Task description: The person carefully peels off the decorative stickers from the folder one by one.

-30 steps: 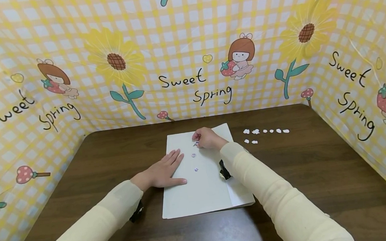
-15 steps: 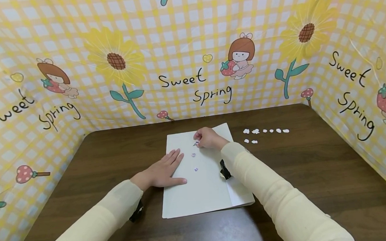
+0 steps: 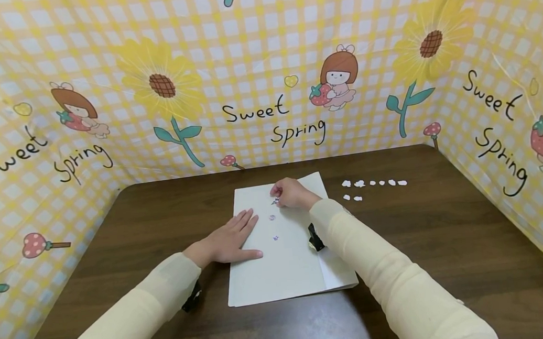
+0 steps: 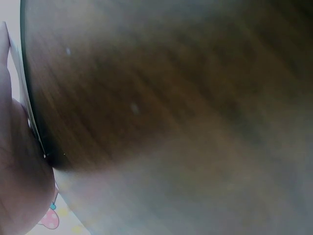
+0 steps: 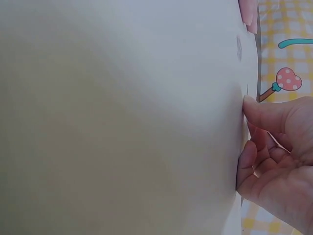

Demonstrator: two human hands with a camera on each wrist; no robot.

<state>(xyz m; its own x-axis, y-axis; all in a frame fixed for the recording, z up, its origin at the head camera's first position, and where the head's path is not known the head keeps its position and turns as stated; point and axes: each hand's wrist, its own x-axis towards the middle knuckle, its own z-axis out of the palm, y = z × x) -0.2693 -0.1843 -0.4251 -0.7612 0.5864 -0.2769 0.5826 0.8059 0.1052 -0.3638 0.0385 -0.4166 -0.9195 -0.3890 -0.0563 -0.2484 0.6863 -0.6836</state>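
Observation:
My left hand [image 3: 229, 242] lies flat with spread fingers on the left edge of a white paper folder [image 3: 279, 282]. Over the folder's upper part, my right hand [image 3: 292, 194] pinches a small dark-and-purple paper cutout [image 3: 275, 202] against the surface, its fingers curled. In the right wrist view the thumb [image 5: 269, 115] meets the white sheet, and the fingertips partly hide the cutout. Below it on the folder are two more small purple cutouts, one round [image 3: 272, 218] and one lower down [image 3: 276, 238].
Several small white paper pieces [image 3: 381, 183] form a row on the brown table [image 3: 447, 241] right of the folder, with two more [image 3: 353, 198] just below. A yellow checked cloth [image 3: 253, 50] walls in the back and sides. Black wrist cameras sit under both sleeves.
The right hand shifts very slightly around the same cutout and stays at the same spot. The left hand keeps its place on the folder.

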